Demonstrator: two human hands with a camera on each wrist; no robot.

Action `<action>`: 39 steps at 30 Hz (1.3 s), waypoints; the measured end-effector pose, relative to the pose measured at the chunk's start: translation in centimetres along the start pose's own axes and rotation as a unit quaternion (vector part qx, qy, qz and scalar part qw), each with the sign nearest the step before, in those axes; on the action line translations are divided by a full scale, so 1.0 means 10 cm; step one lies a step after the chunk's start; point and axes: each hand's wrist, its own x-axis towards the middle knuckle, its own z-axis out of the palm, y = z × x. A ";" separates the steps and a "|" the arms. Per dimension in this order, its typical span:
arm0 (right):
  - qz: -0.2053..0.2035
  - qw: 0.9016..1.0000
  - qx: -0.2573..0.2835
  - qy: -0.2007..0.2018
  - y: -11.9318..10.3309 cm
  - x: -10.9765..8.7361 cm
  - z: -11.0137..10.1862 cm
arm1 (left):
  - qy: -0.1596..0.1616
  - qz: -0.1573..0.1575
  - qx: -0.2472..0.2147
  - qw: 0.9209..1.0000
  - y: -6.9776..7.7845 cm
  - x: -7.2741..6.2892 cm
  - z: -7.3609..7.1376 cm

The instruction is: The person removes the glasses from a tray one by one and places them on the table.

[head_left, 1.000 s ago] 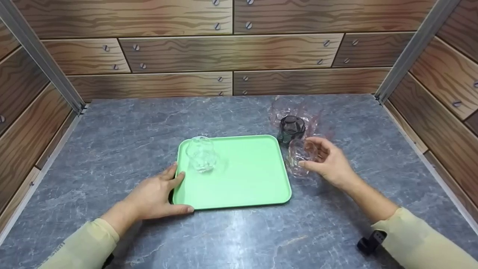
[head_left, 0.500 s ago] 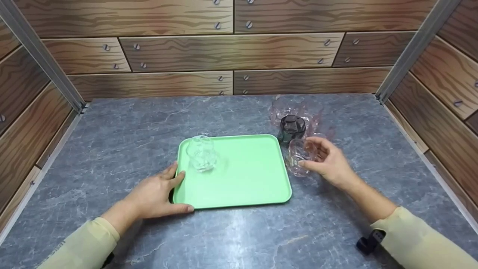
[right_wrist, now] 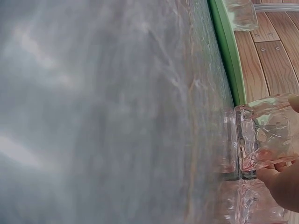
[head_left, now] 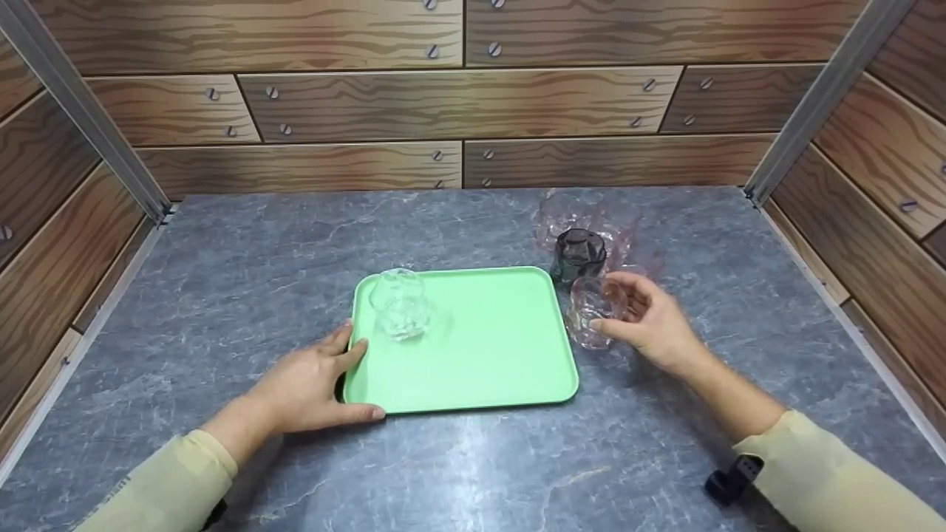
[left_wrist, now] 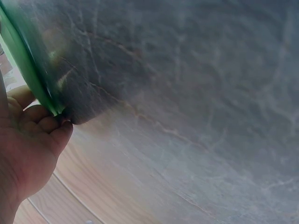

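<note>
My left hand (head_left: 307, 391) grips the near left corner of a light green tray (head_left: 480, 369). Its thumb lies along the front edge, and in the left wrist view the fingers curl at the tray's rim (left_wrist: 28, 60). A clear glass tumbler (head_left: 403, 314) stands upright on the tray's left part. Just off the tray's right edge, my right hand (head_left: 654, 325) holds a pale pink glass tumbler (head_left: 589, 318) between thumb and fingers. The right wrist view shows this pink tumbler (right_wrist: 271, 130) upright, its base at the tabletop. Right behind it stands a dark grey glass tumbler (head_left: 579, 256).
Several pink glass tumblers (head_left: 562, 218) cluster behind and right of the dark one, partly hidden by it and by the right hand. The grey marbled table (head_left: 473, 473) is enclosed by wood-patterned walls (head_left: 473, 103) at the back and both sides.
</note>
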 end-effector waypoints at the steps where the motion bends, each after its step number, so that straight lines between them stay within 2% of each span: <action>1: -0.001 1.000 0.001 0.000 0.00 0.00 0.00 | 0.000 0.000 -0.001 1.000 0.00 0.00 0.00; 39: -0.012 1.000 0.016 -0.022 -0.02 -0.02 -0.03 | 0.000 -0.001 0.002 1.000 0.00 0.00 0.00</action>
